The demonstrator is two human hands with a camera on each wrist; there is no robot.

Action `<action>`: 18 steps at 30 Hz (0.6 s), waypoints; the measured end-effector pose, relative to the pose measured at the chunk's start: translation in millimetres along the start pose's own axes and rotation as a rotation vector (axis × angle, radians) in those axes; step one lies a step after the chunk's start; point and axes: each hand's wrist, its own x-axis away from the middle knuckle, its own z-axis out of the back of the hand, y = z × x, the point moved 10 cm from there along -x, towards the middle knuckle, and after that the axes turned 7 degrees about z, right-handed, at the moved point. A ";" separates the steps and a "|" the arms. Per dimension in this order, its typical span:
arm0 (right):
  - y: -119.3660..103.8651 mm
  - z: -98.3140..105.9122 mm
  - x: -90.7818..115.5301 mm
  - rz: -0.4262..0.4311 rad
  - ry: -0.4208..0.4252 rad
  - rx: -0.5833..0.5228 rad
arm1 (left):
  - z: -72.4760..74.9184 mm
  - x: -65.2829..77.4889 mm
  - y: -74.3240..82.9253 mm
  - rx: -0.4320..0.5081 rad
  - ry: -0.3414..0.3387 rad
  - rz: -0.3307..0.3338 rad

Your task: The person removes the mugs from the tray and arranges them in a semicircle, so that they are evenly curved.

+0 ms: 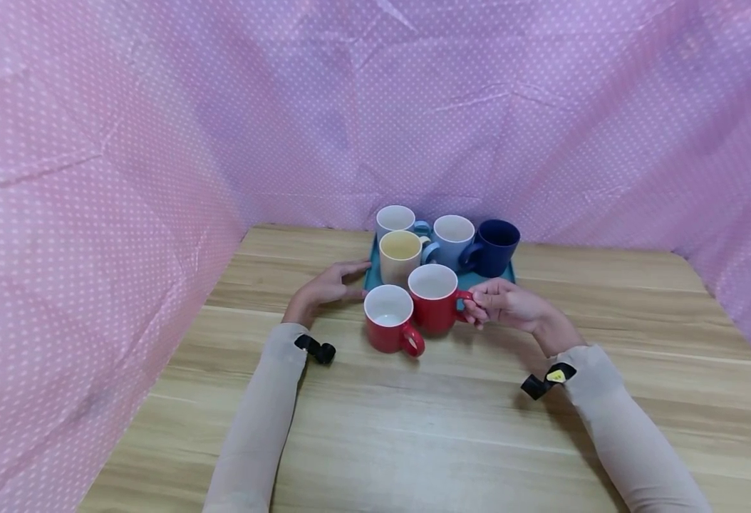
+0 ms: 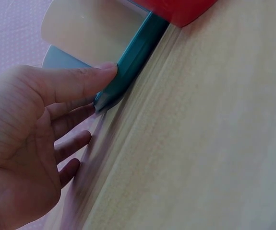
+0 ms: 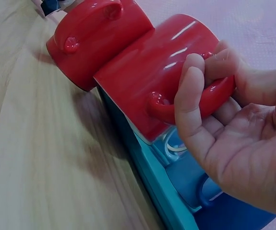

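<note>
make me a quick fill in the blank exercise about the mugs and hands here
1. The right hand grips a red mug by its ____.
2. The ____ hand touches the teal tray.
3. In the head view, the rightmost mug is ____.
4. The other red mug is ____ inside.

Missing words: handle; left; navy blue; white.

Left arm (image 1: 256,420): one, pale-sleeved, extended forward. Left hand (image 1: 326,285): bare, turned inward; thumb (image 2: 80,84) outstretched, fingers (image 2: 75,146) parted and only slightly bent. Right arm (image 1: 625,427): one, likewise pale-sleeved, extended forward and slanting inward from the right. Right hand (image 1: 510,305): bare, turned inward, palm toward its wrist camera, fingers curled in a grip.
</note>
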 end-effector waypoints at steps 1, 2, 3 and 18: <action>-0.1 -0.3 0.4 -0.003 -0.004 -0.003 | -0.1 0.0 0.7 -0.001 -0.001 -0.004; 0.1 -0.4 0.8 -0.007 -0.006 -0.004 | -0.2 -0.1 1.3 -0.002 -0.002 -0.009; 0.2 -0.6 1.1 -0.009 -0.009 -0.005 | -0.3 -0.2 1.7 -0.003 -0.003 -0.012; -0.5 -4.7 4.2 -0.018 -0.062 -0.014 | 0.1 0.8 -3.3 -0.013 -0.003 0.029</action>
